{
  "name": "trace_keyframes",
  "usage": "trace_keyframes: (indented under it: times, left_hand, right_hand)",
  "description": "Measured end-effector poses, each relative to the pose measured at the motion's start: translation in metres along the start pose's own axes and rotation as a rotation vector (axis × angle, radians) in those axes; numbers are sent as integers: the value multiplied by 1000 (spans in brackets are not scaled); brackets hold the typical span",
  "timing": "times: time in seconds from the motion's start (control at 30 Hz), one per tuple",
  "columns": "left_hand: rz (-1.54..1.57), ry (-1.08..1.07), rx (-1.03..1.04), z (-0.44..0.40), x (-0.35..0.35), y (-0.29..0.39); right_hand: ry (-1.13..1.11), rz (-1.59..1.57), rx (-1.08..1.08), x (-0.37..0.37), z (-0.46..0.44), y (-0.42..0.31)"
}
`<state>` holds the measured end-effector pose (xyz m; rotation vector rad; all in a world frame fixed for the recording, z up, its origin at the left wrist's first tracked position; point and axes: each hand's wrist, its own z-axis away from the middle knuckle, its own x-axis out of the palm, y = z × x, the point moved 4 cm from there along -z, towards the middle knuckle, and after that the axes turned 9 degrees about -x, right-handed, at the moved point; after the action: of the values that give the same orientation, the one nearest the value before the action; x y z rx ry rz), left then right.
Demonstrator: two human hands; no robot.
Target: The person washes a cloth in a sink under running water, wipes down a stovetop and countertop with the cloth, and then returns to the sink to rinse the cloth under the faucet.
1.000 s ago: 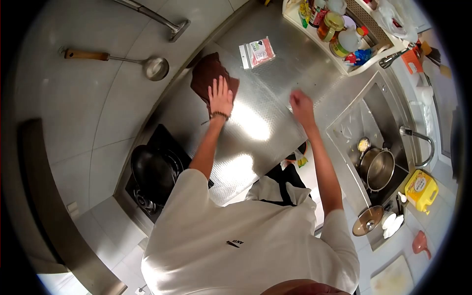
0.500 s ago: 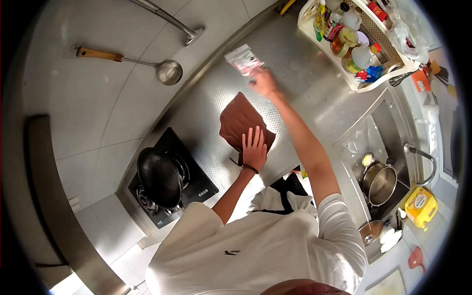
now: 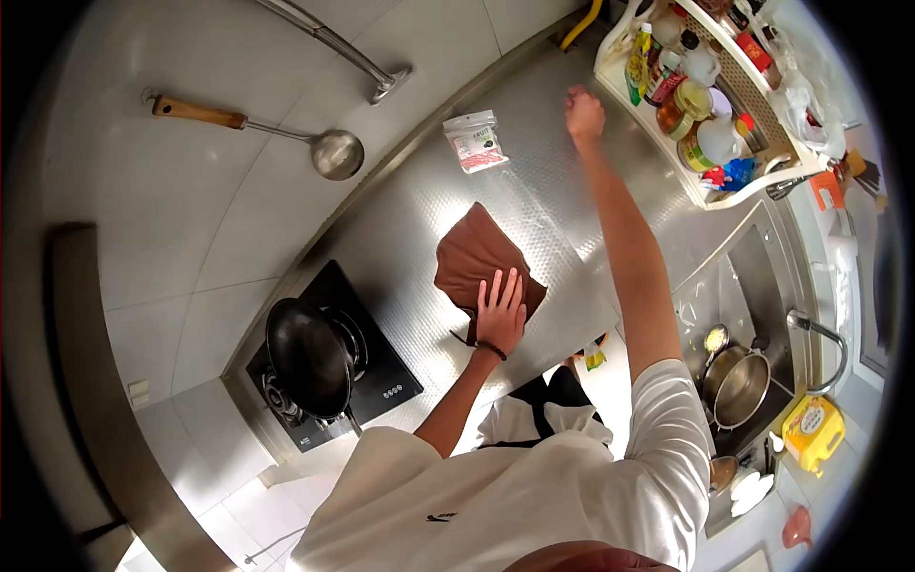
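A brown cloth [image 3: 481,250] lies on the metal counter, and a dark cord sticks out at its near edge. My left hand [image 3: 502,313] rests flat on the cloth's near part, fingers stretched out and slightly apart. Farther off, my right hand [image 3: 584,112] is closed over the counter near the shelf rack. Whether anything is inside its curled fingers is hidden. A small clear packet [image 3: 476,143] with a printed white label and reddish marks lies to the left of my right hand, apart from it.
On the left, a black wok [image 3: 310,357] stands on the gas hob [image 3: 376,372]. A ladle [image 3: 336,154] hangs on the tiled wall. At right are a white rack [image 3: 701,195] of bottles and a sink [image 3: 681,300] holding a metal pot [image 3: 739,386]. A yellow jug [image 3: 813,432] stands beyond.
My right hand has moved from beside the packet to the right, towards the rack. The packet now lies free of it. My left hand stays on the cloth.
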<state>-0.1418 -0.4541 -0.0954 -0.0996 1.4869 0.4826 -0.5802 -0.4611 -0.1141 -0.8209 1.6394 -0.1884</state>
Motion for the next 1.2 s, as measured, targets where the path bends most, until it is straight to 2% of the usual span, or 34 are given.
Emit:
trace_keyframes:
  times: [0.07, 0.17, 0.23, 0.27, 0.33, 0.43, 0.57, 0.63, 0.7, 0.8, 0.83, 0.87, 0.97, 1.07, 1.2]
  left_hand:
    - [0, 3, -2, -1, 0, 0]
    - [-7, 8, -7, 0, 0, 0]
    - [-10, 4, -4, -1, 1, 0]
    - [-6, 11, -2, -1, 1, 0]
    - [17, 13, -2, -1, 0, -1]
    - [43, 9, -9, 0, -1, 1]
    - [-12, -10, -26, -1, -1, 1]
    - [-18, 1, -26, 0, -2, 2]
    - [2, 2, -21, 1, -4, 3]
    - [10, 7, -28, 1, 2, 0]
    - [15, 18, -34, 2, 4, 0]
    - [-54, 22, -30, 2, 4, 1]
    - [-67, 54, -26, 2, 7, 1]
    - [-58, 79, 2, 4, 9, 2]
    - [-68, 90, 2, 6, 12, 3]
  right_hand:
    - [-33, 27, 32, 1, -11, 9]
    - [-68, 51, -73, 10, -23, 12]
    - [-248, -122, 46, 19, -27, 14]
    - [-250, -125, 43, 16, -26, 9]
    - [-246, 81, -114, 8, -19, 1]
    - [-296, 174, -159, 24, -14, 10]
    - [-311, 194, -168, 13, 7, 21]
    - [-148, -71, -124, -12, 30, 26]
    - [-148, -336, -168, -55, 86, 13]
    - [-156, -573, -215, -118, 202, -2]
    - [-254, -691, -87, -135, 241, 3]
    - [-250, -736, 100, -164, 307, 16]
    - [-286, -626, 258, -209, 372, 28]
    - [-351, -403, 232, -232, 426, 37]
    - [-343, -419, 273, -223, 470, 58]
